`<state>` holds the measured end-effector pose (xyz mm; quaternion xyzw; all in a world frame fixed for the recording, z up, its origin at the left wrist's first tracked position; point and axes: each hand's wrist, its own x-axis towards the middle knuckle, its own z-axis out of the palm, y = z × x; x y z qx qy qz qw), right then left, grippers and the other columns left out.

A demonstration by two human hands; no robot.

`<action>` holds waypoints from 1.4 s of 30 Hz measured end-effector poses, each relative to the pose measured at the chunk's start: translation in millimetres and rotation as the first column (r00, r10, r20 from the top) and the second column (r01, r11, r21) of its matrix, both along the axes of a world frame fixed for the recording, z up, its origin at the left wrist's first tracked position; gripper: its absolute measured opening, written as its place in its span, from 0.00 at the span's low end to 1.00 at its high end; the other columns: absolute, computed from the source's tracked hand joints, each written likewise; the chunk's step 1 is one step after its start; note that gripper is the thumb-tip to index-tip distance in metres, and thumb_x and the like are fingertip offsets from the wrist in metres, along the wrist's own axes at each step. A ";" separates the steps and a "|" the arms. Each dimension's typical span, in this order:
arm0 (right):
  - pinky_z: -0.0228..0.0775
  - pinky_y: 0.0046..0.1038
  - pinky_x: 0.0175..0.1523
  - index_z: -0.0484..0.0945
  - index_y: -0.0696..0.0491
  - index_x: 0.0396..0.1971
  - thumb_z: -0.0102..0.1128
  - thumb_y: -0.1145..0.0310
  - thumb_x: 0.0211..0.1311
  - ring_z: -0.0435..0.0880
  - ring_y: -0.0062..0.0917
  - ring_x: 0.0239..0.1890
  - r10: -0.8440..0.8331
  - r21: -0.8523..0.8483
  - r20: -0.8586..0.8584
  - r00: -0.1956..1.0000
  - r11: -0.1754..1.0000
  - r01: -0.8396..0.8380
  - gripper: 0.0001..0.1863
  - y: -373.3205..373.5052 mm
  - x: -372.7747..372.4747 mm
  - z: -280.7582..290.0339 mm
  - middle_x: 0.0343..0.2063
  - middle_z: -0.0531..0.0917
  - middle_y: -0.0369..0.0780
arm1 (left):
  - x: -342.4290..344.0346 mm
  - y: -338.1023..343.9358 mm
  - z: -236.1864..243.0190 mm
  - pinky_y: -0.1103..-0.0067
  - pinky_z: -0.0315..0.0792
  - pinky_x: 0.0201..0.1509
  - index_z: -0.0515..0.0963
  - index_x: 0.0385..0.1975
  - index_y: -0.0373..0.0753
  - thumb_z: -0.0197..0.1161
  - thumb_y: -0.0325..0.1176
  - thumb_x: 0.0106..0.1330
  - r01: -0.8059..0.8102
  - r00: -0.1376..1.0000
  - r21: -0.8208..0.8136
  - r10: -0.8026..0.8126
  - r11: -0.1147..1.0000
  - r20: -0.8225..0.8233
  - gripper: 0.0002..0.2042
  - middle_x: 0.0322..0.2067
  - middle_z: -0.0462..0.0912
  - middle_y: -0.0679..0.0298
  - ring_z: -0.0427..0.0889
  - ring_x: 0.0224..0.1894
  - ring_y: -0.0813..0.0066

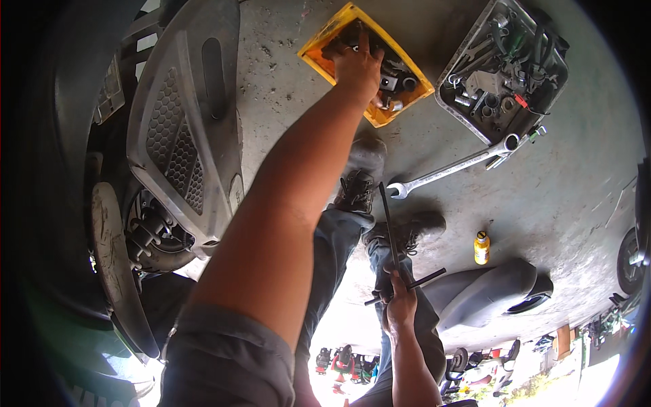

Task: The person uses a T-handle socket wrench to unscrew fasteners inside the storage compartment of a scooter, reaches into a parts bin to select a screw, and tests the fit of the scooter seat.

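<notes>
Reaching up the middle of the view, my left hand (357,68) is inside a yellow plastic bin (317,38), its fingers apart over dark and silver metal parts (388,83); some fingertips are hidden among them. My right hand (400,302) grips a black T-handle wrench (390,230) low in the view, its long shaft pointing up between my boots (420,230). A large combination wrench (451,171) lies diagonally on the floor, and a metal tray (443,95) full of sockets, spanners and pliers stands right of the bin.
A scooter's grey panel and suspension (173,142) fill the left side. A yellow bottle (481,247) stands on the grey floor (271,68), near a detached dark seat-like piece (488,292). A wheel (630,261) is at the right edge; several more vehicles show in the bright background below.
</notes>
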<state>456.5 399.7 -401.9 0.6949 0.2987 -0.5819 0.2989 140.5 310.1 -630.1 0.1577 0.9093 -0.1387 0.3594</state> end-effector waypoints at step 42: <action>0.71 0.21 0.33 0.74 0.57 0.46 0.47 0.67 0.70 0.76 0.18 0.25 0.048 0.018 -0.025 0.999 0.999 -0.047 0.12 -2.1 5.7 -0.2 0.21 0.76 0.35 | 114.7 51.2 9.2 0.59 0.65 0.54 0.77 0.46 0.42 0.53 0.45 0.64 -0.157 0.982 0.258 0.179 0.953 -0.065 0.17 0.48 0.73 0.62 0.71 0.54 0.65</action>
